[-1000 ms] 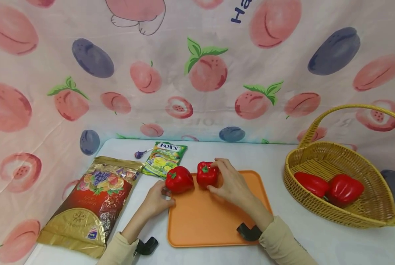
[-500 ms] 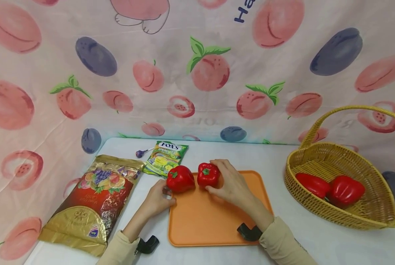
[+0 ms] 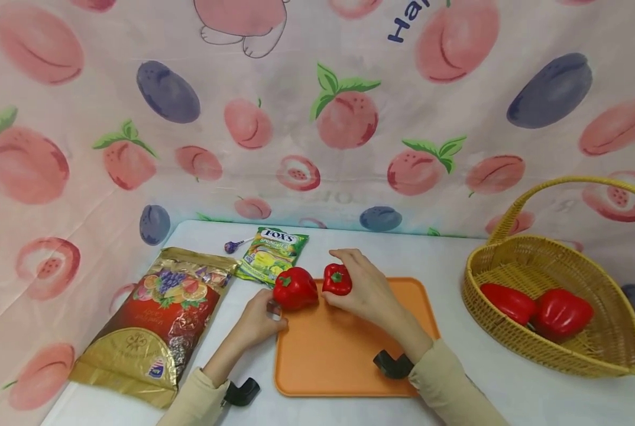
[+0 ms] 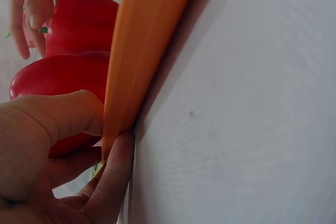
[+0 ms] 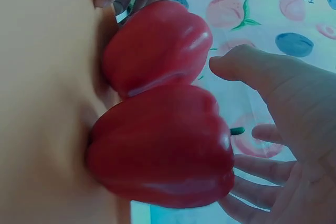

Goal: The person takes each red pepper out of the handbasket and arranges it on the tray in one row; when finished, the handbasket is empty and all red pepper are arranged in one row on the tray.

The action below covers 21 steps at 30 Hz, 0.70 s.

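Observation:
Two red bell peppers stand side by side at the far left part of an orange tray. My left hand pinches the tray's left rim; in the left wrist view its thumb lies inside the rim and fingers outside, close against the left pepper. Around the right pepper hovers my right hand, fingers spread. The right wrist view shows that hand's thumb apart from the pepper, the other fingers extended near its green stem. The hand hides part of this pepper in the head view.
On the right, a yellow wicker basket with a tall handle holds two more red peppers. A gold and red candy bag lies left. Behind the tray are a green FOX'S packet and a lollipop.
My right hand has loosened from the right pepper and shifted slightly, covering more of it. The left hand keeps its hold on the tray. The head view has swung slightly left.

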### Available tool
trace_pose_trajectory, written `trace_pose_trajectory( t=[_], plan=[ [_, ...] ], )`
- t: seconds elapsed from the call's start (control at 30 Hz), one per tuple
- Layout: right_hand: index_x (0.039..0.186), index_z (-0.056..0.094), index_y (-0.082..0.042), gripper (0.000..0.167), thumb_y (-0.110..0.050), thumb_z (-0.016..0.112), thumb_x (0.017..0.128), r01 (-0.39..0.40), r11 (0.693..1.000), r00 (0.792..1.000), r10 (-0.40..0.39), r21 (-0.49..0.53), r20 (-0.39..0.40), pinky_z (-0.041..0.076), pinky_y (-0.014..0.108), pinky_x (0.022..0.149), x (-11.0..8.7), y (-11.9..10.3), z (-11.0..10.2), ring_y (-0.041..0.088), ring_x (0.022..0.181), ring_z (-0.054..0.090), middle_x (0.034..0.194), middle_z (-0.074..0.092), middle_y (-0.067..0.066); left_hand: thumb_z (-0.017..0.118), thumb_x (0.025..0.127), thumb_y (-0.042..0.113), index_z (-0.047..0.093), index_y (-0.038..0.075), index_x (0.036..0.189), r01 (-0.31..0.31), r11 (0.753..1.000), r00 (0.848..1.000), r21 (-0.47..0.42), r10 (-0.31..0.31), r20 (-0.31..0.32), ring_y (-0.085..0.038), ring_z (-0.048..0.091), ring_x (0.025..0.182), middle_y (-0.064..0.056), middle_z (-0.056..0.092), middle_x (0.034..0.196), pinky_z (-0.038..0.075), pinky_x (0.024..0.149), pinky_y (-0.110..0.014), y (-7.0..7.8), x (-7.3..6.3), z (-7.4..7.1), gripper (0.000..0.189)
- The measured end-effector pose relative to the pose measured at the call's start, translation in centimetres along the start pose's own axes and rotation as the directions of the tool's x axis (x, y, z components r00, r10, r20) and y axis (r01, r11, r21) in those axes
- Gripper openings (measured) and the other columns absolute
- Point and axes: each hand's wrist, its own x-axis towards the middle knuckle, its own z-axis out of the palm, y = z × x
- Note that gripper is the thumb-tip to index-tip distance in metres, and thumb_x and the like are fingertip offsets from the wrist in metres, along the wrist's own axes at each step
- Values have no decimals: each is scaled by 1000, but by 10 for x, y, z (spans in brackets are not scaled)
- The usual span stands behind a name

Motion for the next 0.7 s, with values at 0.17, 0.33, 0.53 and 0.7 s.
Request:
trace_pose_trajectory(
  t=[0.17, 0.33, 0.53, 0.7],
  plan=[
    [140, 51, -15, 79, -37, 86, 72, 50, 998, 999, -50, -27, 12, 55, 44, 84, 9, -7, 1, 23, 116, 55, 133, 54, 6, 80, 68, -1, 64, 0, 104, -4, 1000, 1000, -11, 4, 4, -17, 57, 81, -5, 56, 92, 49, 73, -32, 0, -1, 0, 39],
    [140, 51, -12, 79, -42, 84, 74, 125, 990, 992, -123, -60, 37, 53, 45, 88, 17, -16, 3, 24, 112, 56, 132, 56, 8, 80, 69, -1, 64, -1, 105, 0, 1000, 1000, -10, 0, 4, -18, 57, 81, -5, 55, 93, 49, 73, -32, 0, -1, 0, 40],
    [142, 50, -12, 81, -46, 82, 75, 146, 985, 986, -138, -88, 94, 50, 47, 92, 25, -28, 8, 25, 115, 55, 134, 56, 8, 81, 69, 1, 64, 0, 108, 0, 1000, 1000, -4, 0, 7, -17, 56, 81, -5, 56, 93, 50, 72, -31, 0, -1, 0, 42],
    [142, 50, -12, 81, -46, 81, 75, 172, 980, 979, -158, -104, 132, 47, 47, 95, 30, -37, 12, 25, 117, 54, 133, 56, 8, 81, 68, 1, 64, -1, 108, -15, 1000, 1000, -4, 15, 9, -17, 57, 80, -5, 56, 93, 50, 73, -32, -2, -1, 1, 43]
  ],
)
